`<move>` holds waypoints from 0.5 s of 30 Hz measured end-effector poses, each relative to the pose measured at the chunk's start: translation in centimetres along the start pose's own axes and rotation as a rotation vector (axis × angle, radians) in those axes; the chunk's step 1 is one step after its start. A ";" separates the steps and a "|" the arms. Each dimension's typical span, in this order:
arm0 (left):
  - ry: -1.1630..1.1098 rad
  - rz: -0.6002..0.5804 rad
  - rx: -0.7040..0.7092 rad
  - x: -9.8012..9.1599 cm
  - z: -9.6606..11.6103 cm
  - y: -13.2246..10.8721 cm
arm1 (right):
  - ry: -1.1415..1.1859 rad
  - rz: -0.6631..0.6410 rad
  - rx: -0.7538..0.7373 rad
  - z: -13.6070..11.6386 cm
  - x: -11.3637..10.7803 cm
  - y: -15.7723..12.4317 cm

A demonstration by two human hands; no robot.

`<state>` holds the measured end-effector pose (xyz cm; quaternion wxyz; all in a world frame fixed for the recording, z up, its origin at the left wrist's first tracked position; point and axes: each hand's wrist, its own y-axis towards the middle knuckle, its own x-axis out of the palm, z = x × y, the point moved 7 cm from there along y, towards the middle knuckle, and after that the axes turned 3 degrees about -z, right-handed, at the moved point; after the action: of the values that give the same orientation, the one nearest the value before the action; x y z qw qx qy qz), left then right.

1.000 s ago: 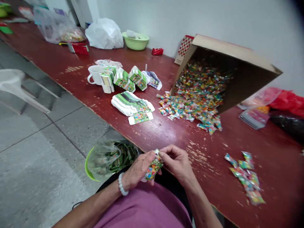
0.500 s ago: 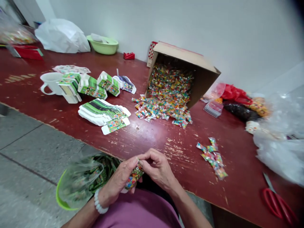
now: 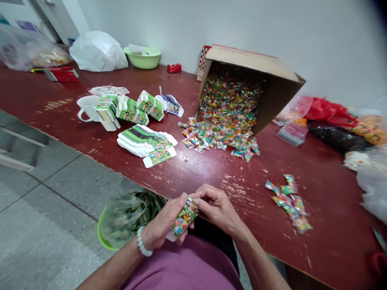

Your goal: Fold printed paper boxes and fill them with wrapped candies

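Observation:
My left hand (image 3: 165, 223) is wrapped round a small printed carton (image 3: 185, 217), green with colourful pictures. Its white flap sticks out at the lower end. The thumb and fingers of my right hand (image 3: 216, 207) pinch the carton's upper end. Ahead of my hands lies a fanned stack of flat green-and-white cartons (image 3: 139, 141), with one loose flat carton (image 3: 160, 156) at its near side. Beyond, a cardboard box (image 3: 256, 60) on its side spills wrapped candies (image 3: 223, 133) onto the red table (image 3: 202, 173). A small group of candies (image 3: 288, 201) lies to the right.
Banded carton bundles (image 3: 131, 110) stand beside a white mug (image 3: 87, 108). A green basin (image 3: 143, 59) and a white bag (image 3: 98, 52) sit at the back. Below the table edge is a bag-lined green tub (image 3: 104, 229). Plastic bags (image 3: 375, 189) and red-handled scissors (image 3: 377, 262) are far right.
The view has swung left, so things appear farther right. The carton has turned to show more of its printed face; both hands stay on it.

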<state>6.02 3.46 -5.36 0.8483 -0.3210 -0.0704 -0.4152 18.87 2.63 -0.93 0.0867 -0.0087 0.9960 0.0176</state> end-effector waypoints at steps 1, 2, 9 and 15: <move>-0.005 0.013 -0.004 0.0 0.0 0.1 | -0.011 0.005 -0.009 -0.1 -0.1 -0.1; -0.011 0.028 -0.006 0.0 -0.1 0.3 | -0.025 0.009 -0.014 -0.2 -0.2 -0.2; -0.042 0.078 0.044 0.1 0.2 0.6 | 0.199 0.080 0.045 0.3 0.7 -1.4; -0.071 0.092 0.109 0.3 1.0 1.1 | 0.578 0.169 0.144 1.8 1.7 -1.1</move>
<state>7.14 4.36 -5.02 0.8798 -0.2916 -0.1080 -0.3596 17.53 1.56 -3.03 -0.2015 0.0755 0.9753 -0.0493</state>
